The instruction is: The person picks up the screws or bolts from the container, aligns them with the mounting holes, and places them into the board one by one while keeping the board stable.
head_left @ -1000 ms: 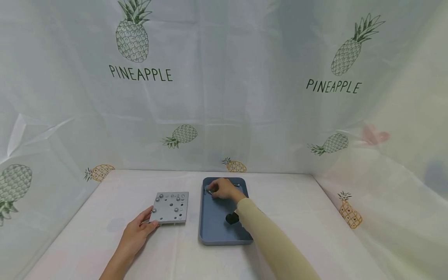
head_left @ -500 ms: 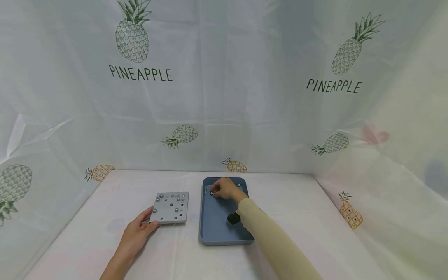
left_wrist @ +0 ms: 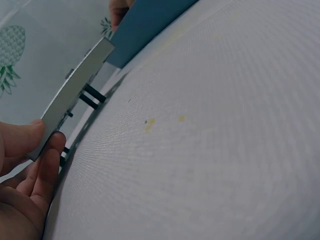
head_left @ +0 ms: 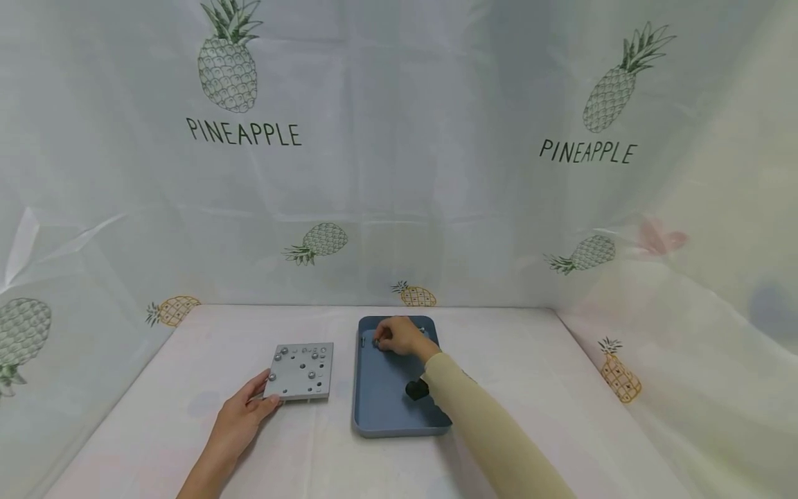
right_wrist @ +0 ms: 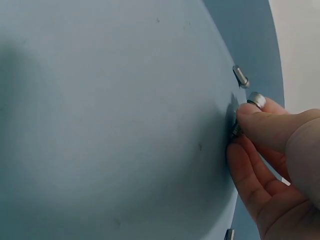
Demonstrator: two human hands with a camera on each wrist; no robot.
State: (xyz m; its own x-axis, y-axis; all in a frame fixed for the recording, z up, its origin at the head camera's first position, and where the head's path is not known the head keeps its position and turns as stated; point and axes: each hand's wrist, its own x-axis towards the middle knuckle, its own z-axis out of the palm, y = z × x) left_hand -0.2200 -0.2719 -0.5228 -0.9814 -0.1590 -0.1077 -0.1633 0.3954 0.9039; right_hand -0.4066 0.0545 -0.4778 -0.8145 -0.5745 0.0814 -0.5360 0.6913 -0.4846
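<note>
My left hand (head_left: 240,416) grips the near left corner of a square grey metal plate (head_left: 293,384), thumb on top and fingers beneath. Round bolt heads (head_left: 312,375) dot its face among several holes, and in the left wrist view dark bolt shanks (left_wrist: 93,96) stick out below it. Over the far left part of a blue tray (head_left: 386,405), my right hand (head_left: 402,336) pinches a bolt (right_wrist: 257,100) between thumb and fingers. Its round silver head shows above the thumb; the fingers hide most of its shank.
Another bolt (right_wrist: 240,76) lies by the tray wall, left of my right hand in the head view. One more bolt (head_left: 422,330) lies near the tray's far right corner. A black wrist camera (head_left: 416,389) hangs under the right sleeve. Pineapple-print sheeting (head_left: 399,173) encloses the table.
The bolt lying slanted at my right fingertips is now pinched and turned more upright, with the hand shifted slightly. My left hand and the plate have stayed in place; the head view moved a little.
</note>
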